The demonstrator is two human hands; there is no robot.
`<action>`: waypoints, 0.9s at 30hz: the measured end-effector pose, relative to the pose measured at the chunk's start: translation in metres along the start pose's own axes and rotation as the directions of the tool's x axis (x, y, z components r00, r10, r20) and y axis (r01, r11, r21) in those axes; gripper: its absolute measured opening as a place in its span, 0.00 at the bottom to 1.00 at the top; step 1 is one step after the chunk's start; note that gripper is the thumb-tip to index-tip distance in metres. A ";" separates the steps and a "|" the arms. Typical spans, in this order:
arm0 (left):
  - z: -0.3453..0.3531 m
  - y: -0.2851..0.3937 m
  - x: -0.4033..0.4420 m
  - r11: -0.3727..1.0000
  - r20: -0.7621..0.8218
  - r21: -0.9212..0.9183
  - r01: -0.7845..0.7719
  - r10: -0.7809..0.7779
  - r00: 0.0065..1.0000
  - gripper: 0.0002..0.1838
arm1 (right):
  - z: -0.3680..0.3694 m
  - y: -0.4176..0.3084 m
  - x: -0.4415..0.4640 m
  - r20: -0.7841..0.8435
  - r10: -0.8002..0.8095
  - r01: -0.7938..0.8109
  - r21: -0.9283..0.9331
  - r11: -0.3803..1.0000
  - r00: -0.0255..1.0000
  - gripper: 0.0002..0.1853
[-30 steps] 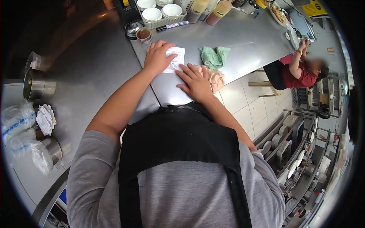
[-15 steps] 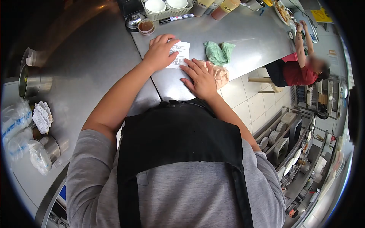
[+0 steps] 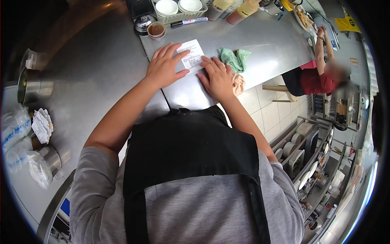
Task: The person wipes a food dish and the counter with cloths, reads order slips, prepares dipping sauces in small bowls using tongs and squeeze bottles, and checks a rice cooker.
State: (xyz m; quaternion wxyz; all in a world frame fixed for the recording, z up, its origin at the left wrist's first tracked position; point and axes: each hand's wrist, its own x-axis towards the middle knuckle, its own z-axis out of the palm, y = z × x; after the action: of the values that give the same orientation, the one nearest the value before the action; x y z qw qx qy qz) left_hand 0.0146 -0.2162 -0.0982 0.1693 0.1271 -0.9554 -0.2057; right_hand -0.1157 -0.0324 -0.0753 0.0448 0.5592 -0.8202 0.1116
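Printed paper slip (image 3: 193, 58) lay flat on the steel bench (image 3: 268, 46), between the two hands, right of the seam in the metal. Left hand (image 3: 164, 67): palm down, wide, fingers spread, fingertips over the slip's left side, thumb pointing in near its lower left corner. Right hand (image 3: 217, 78): palm down, fairly wide, fingers angled toward the slip, fingertips at its right edge; couldn't tell how firmly either hand pressed. Neither hand was closed around anything. Peach cloth (image 3: 239, 84) sat crumpled by the bench edge, partly hidden behind the right hand; whether they touched, couldn't tell. Green cloth (image 3: 235, 61) was bunched up just beyond it. Farther up the bench: sauce cup (image 3: 156, 30) right beside the call bell (image 3: 144, 24), then a black marker (image 3: 189, 22) lying along the front of a basket (image 3: 172, 18) of white bowls (image 3: 166, 7). Squeeze bottles (image 3: 242, 12) stood to the right of the basket. Plate of food (image 3: 301, 17) was at the far right end. On the left side: metal pot (image 3: 44, 88), plastic bags (image 3: 18, 124) and a wad of paper slips (image 3: 42, 126). Across the floor, a person in a red shirt (image 3: 319, 80) had both arms reaching to the bench's far end, near a stool (image 3: 280, 88); below them, a metal rack (image 3: 321, 173) held plates (image 3: 289, 149) and other kitchenware.
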 end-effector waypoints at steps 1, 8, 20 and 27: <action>0.002 0.002 0.002 0.999 -0.014 0.008 0.046 -0.046 0.999 0.31 | 0.001 0.003 0.005 -0.010 -0.003 0.003 -0.010 1.000 1.000 0.18; 0.005 0.003 0.007 0.994 0.024 0.020 0.106 -0.107 0.994 0.34 | 0.003 -0.001 0.017 -0.082 -0.029 0.036 0.086 0.996 0.996 0.14; 0.006 0.004 0.007 0.991 0.013 0.049 0.123 -0.124 0.992 0.36 | -0.302 0.015 0.001 -0.686 -0.233 0.479 0.190 0.857 0.689 0.15; 0.005 0.005 0.008 0.989 0.020 0.069 0.127 -0.129 0.992 0.40 | -0.379 -0.064 -0.034 -0.518 -0.710 0.835 0.016 0.550 0.477 0.14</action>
State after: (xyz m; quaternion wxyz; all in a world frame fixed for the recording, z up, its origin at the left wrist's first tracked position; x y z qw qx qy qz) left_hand 0.0050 -0.2126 -0.0982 0.1398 0.1912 -0.9538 -0.1851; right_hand -0.0634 0.0644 0.2946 0.2047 0.8280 -0.4163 0.3149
